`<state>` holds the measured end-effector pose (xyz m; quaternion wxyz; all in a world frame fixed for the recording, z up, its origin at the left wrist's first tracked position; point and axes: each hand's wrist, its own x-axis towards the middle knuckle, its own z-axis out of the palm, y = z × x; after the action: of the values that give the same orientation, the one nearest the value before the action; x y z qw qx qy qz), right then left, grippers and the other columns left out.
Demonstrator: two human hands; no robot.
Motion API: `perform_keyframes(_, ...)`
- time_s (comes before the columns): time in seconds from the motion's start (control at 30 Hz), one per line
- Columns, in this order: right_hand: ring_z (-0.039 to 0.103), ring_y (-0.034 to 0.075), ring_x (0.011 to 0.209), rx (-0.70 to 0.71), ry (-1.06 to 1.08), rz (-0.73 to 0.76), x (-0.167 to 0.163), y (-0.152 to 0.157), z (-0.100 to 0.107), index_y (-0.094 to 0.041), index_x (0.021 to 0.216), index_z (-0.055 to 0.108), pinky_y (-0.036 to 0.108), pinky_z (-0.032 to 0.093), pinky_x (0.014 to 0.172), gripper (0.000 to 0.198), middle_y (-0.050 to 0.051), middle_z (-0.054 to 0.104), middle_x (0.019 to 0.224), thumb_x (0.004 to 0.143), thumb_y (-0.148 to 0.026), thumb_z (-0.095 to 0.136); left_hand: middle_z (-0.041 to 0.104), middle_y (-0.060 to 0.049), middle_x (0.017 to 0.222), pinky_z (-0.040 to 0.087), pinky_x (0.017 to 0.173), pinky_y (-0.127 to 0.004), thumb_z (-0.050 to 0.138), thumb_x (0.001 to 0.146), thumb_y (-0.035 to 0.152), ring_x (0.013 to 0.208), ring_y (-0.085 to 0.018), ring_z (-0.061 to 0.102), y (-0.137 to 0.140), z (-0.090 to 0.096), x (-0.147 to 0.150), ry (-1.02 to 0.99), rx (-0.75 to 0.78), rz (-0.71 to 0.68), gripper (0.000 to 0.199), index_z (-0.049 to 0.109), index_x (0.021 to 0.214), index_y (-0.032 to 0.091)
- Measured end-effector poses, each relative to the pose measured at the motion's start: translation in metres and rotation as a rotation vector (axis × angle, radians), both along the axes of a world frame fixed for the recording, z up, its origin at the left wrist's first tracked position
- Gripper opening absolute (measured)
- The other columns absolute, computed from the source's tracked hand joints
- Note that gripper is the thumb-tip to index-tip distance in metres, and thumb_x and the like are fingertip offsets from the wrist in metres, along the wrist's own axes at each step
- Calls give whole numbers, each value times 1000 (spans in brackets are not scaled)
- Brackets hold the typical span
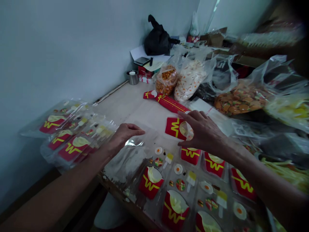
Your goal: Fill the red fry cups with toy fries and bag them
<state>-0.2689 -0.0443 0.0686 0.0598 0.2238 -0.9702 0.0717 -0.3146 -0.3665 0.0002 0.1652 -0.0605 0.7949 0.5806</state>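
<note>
Red fries carton [172, 126] with a yellow zigzag letter, turned sideways on the pale tabletop [120, 100], mouth toward the palm of the right hand [204, 129]. Right fingers parted wide, thumb and forefinger at opposite edges of the carton, not closed on it. Left hand [125, 133] nearby, fingertips pinching the edge of a clear plastic bag [125, 159]. Just beyond the carton, a long red stack of cartons [170, 102]. Nearer, rows of filled clear packs [172, 177] with miniature foods [180, 184] inside. Far left, a pile of similar packs [77, 141]. Farther back, a bag of orange pieces [166, 80], a bag of egg-shaped pieces [190, 80], a metal cup [132, 78] and a black bag [158, 40] near the wall [72, 48].
</note>
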Motion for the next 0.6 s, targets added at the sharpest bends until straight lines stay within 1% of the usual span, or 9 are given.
perform_keyframes(0.07, 51, 39, 114, 1, 21, 3, -1, -3, 2, -23, 153, 36, 54, 48, 91, 101, 17, 54, 129, 68, -54, 82, 67, 0, 69, 39, 63, -27, 91, 54, 44, 65, -13, 54, 1, 1, 3, 10, -12, -20, 37, 70, 72, 18)
perform_keyframes(0.13, 50, 39, 114, 5, 34, 6, -1, -4, 1, -23, 153, 36, 54, 47, 91, 101, 17, 54, 128, 67, -53, 82, 62, 2, 66, 33, 58, -26, 85, 64, 50, 60, -11, 48, -1, 0, 5, 6, -34, -122, 37, 70, 74, 18)
perform_keyframes(0.2, 50, 38, 112, 10, 36, 0, -1, -3, -3, -22, 152, 37, 54, 47, 91, 101, 17, 55, 127, 67, -52, 83, 58, 3, 63, 28, 56, -26, 74, 75, 57, 57, -10, 43, -5, -2, 7, -48, -40, -257, 40, 73, 81, 18)
perform_keyframes(0.27, 51, 38, 110, 10, 39, -16, 0, 0, -8, -22, 152, 38, 53, 47, 90, 102, 17, 55, 125, 66, -52, 83, 57, 3, 63, 28, 57, -26, 70, 78, 59, 58, -11, 43, -9, -6, 8, -108, -27, -337, 43, 75, 84, 17)
perform_keyframes(0.33, 50, 38, 111, -1, 37, -26, 1, 0, -11, -22, 152, 38, 53, 47, 91, 101, 17, 54, 125, 66, -53, 83, 60, 2, 65, 30, 58, -25, 75, 73, 57, 61, -11, 46, -11, -9, 8, -128, -15, -324, 41, 76, 82, 16)
perform_keyframes(0.4, 50, 37, 112, -28, 16, -22, 3, -2, -12, -21, 152, 38, 52, 47, 93, 101, 17, 54, 126, 68, -53, 83, 64, 0, 68, 33, 60, -25, 83, 66, 52, 63, -12, 49, -10, -10, 8, -103, -9, -251, 38, 75, 79, 16)
perform_keyframes(0.47, 51, 36, 112, -54, -6, -8, 4, -7, -10, -21, 153, 37, 51, 46, 94, 101, 16, 54, 126, 69, -54, 82, 65, 1, 67, 34, 61, -25, 87, 60, 48, 63, -12, 51, -7, -8, 8, -62, -25, -164, 37, 74, 74, 17)
perform_keyframes(0.53, 51, 35, 112, -55, -1, -2, 4, -12, -6, -20, 153, 36, 50, 45, 95, 102, 16, 55, 125, 69, -54, 82, 64, 1, 64, 35, 60, -26, 89, 58, 45, 62, -12, 51, -1, -1, 11, -22, -80, -124, 34, 73, 70, 18)
perform_keyframes(0.6, 49, 36, 112, -25, 26, -10, 4, -18, -1, -20, 153, 36, 50, 44, 95, 103, 16, 54, 126, 68, -54, 83, 65, 1, 62, 35, 59, -26, 89, 57, 42, 61, -12, 52, 5, 8, 15, 31, -170, -112, 30, 74, 68, 18)
